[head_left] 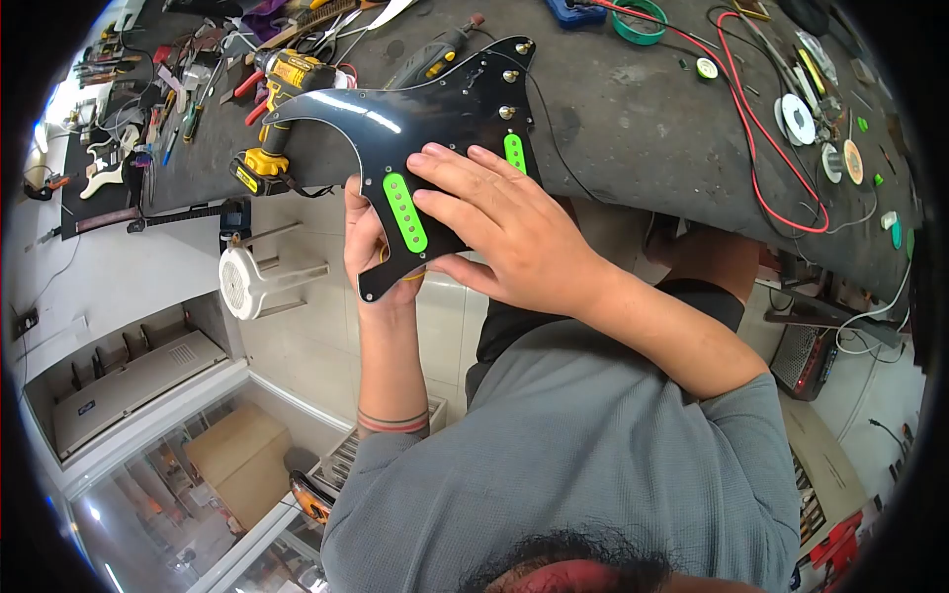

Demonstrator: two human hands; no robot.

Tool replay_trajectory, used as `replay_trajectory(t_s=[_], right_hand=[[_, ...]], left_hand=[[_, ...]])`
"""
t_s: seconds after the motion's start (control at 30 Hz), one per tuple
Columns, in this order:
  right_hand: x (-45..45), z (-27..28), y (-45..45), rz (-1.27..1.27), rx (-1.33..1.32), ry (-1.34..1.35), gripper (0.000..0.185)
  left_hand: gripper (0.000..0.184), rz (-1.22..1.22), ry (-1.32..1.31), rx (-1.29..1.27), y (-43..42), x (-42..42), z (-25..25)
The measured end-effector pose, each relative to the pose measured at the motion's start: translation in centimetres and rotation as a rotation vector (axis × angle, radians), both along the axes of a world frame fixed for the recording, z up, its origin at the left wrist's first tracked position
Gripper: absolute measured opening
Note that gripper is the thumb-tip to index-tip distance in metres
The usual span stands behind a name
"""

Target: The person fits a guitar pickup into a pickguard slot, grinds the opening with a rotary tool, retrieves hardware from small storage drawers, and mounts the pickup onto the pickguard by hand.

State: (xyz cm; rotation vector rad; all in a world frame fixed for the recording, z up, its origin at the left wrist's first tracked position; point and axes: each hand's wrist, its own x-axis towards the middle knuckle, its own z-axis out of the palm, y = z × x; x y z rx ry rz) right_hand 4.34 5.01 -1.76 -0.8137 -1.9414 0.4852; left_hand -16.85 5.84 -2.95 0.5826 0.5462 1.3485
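Note:
A glossy black guitar pickguard (445, 109) is held up at the near edge of the workbench, face up. It carries bright green pickups (404, 213) and several metal control shafts along its far right side. My left hand (368, 237) grips it from beneath at its left side, with the fingers partly hidden behind it. My right hand (504, 222) lies across its face between the green pickups, fingers stretched out and a little apart. A bit of yellow wire (384, 254) shows by my left hand.
On the dark workbench (633, 128) lie a yellow cordless drill (287, 79) left of the pickguard, a rotary tool (427, 59) behind it, a green ring (640, 22), red cable (748, 128) and many hand tools. A white stool (242, 283) stands on the floor to the left.

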Motion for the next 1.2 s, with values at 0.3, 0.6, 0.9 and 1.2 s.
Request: replay_trajectory(t_s=[0.3,0.6,0.9,1.2], right_hand=[[-1.1,-1.6,1.1,0.041,0.025,-0.051,0.065],[-1.7,-1.7,1.4,0.048,0.018,-0.097,0.069],[-1.7,-1.7,1.4,0.045,0.018,-0.107,0.068],[-2.1,-2.1,1.4,0.005,0.043,-0.068,0.037]], left_hand=[[0.035,0.049,0.0,-0.071,-0.3,-1.6,-1.9],[0.039,0.018,-0.092,-0.046,-0.1,-2.4,-3.0],[0.048,-0.023,-0.161,-0.069,0.2,-2.5,-3.1],[0.047,-0.022,-0.196,-0.122,-0.1,-2.3,-2.6]])
